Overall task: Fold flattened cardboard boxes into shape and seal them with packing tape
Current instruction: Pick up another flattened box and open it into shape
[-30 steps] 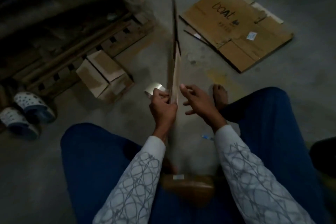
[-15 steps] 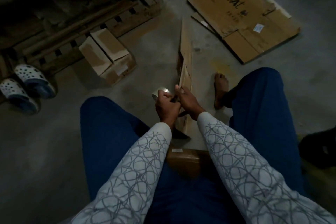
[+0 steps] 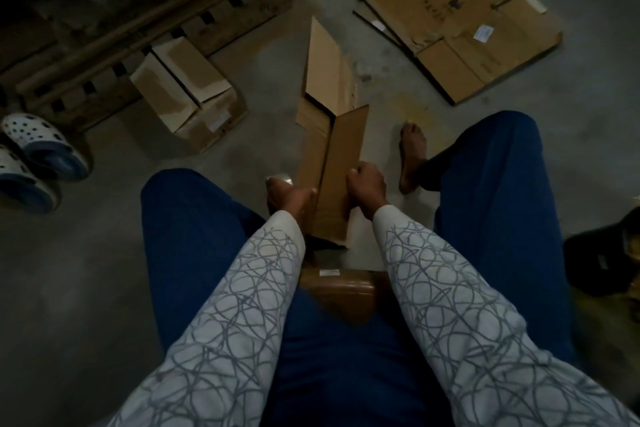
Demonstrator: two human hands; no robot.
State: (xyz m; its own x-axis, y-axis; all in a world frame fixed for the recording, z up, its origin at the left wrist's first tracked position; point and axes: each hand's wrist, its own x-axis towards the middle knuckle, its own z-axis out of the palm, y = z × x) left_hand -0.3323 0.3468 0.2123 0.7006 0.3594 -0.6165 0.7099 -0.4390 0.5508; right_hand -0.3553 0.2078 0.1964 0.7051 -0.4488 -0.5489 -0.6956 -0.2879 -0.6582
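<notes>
Half-opened small brown corrugated cardboard box (image 3: 341, 156) stands on end on the rough grey concrete floor (image 3: 86, 288), right between the knees. It's matte with crisp creases; one long flap sticks up at the far end, and a dark slot shows where the walls have parted. The right hand (image 3: 369, 184) is curled tight over the near panel's right edge. The left hand (image 3: 291, 199) is wrapped round a shiny roll of clear packing tape (image 3: 280, 179) and touches the box's left wall.

Off to the far right there's a big flattened brown cardboard sheet (image 3: 450, 38) with torn, ragged edges, well apart from the box. A made-up tan cardboard box (image 3: 187, 94) sits to the left against a slatted wooden pallet (image 3: 156, 21). There's open floor on the left, beside the perforated white-and-blue clogs (image 3: 41, 146).
</notes>
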